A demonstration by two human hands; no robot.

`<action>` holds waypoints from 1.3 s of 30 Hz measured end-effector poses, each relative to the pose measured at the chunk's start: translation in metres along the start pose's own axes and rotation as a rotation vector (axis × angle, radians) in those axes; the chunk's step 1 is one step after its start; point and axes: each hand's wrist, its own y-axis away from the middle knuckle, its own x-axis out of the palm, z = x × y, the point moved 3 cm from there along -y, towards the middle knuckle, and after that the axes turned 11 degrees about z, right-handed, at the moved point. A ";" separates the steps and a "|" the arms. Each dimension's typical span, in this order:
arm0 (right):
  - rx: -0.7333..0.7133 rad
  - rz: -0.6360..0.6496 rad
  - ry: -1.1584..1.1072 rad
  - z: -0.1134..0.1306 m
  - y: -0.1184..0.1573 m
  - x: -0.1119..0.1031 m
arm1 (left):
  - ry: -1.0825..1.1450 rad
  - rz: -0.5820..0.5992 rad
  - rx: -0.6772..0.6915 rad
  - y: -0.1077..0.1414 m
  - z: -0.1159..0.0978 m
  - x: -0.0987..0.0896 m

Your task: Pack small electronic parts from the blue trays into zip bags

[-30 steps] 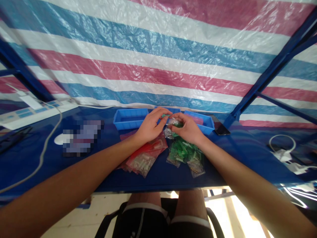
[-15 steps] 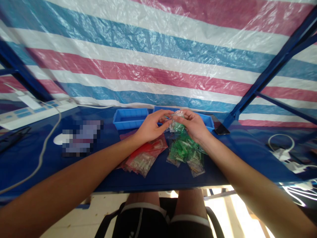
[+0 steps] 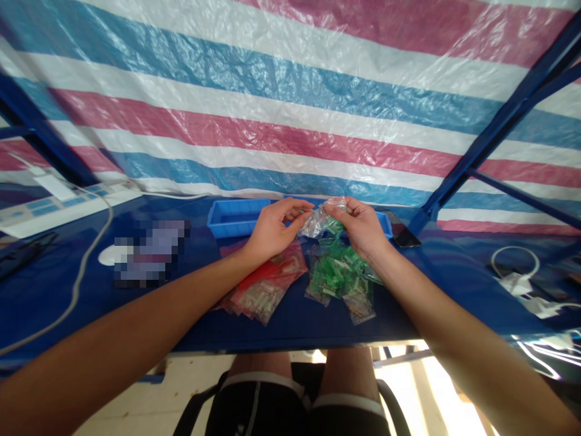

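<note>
A crinkled clear plastic bag [image 3: 314,223] is held up between my two hands, over the blue bins. My right hand [image 3: 363,227] pinches its upper right part between thumb and fingers. At its left edge my left hand [image 3: 276,227] has thumb and fingers curled together on the plastic; the exact contact is hard to make out. Below my right hand lies a pile of green bags [image 3: 338,269] with small parts. Red-tinted bags [image 3: 267,281] with pale parts are fanned out beneath my left forearm. A small clear bag [image 3: 358,307] sits at the green pile's front.
A blue bin [image 3: 238,227] stands behind my left hand, with another blue bin [image 3: 385,224] partly hidden behind my right. A dark phone [image 3: 403,233] lies right of it. Power strip [image 3: 68,206], white cable [image 3: 82,278] and white chargers [image 3: 521,284] lie at the sides.
My right hand has drawn slightly right and up, and my left slightly left. The clear bag is now stretched out wider between them. The piles on the table have not moved.
</note>
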 end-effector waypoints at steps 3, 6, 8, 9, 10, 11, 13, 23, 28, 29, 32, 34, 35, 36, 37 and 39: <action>-0.006 0.024 0.069 -0.001 -0.001 -0.004 | -0.025 -0.079 0.013 0.001 -0.002 -0.005; 0.000 0.130 0.269 0.000 0.000 -0.003 | -0.059 -0.137 0.006 0.001 -0.005 -0.009; 0.016 0.240 0.423 0.000 0.003 0.000 | -0.069 -0.154 0.005 0.001 -0.008 -0.010; 0.020 0.298 0.489 0.000 0.004 0.003 | -0.068 -0.156 0.010 0.001 -0.009 -0.010; 0.017 0.346 0.543 0.001 0.006 0.005 | -0.065 -0.154 0.016 0.001 -0.010 -0.010; 0.005 0.377 0.591 0.002 0.008 0.008 | -0.062 -0.149 0.023 0.001 -0.011 -0.009; -0.029 0.382 0.654 0.004 0.011 0.013 | -0.053 -0.135 0.035 0.001 -0.010 -0.008; -0.032 0.333 0.277 0.002 0.006 0.012 | 0.020 -0.063 0.077 0.003 -0.009 -0.003; -0.024 0.279 0.318 -0.004 0.003 0.002 | 0.027 -0.131 0.082 0.002 -0.010 -0.007; -0.023 0.286 0.341 -0.005 0.003 0.002 | 0.029 -0.145 0.082 0.002 -0.011 -0.007; -0.035 0.320 0.430 -0.003 0.006 0.007 | 0.024 -0.163 0.075 0.002 -0.013 -0.009; -0.053 0.321 0.445 0.001 0.008 0.010 | 0.014 -0.155 0.077 0.002 -0.014 -0.009; -0.062 0.320 0.431 0.003 0.009 0.012 | 0.009 -0.146 0.080 0.002 -0.014 -0.009; -0.070 0.323 0.406 0.005 0.009 0.013 | 0.005 -0.134 0.084 0.003 -0.015 -0.008; -0.077 0.329 0.373 0.006 0.010 0.014 | 0.004 -0.119 0.088 0.003 -0.015 -0.007; -0.084 0.343 0.298 0.007 0.011 0.015 | 0.006 -0.079 0.092 0.004 -0.014 -0.006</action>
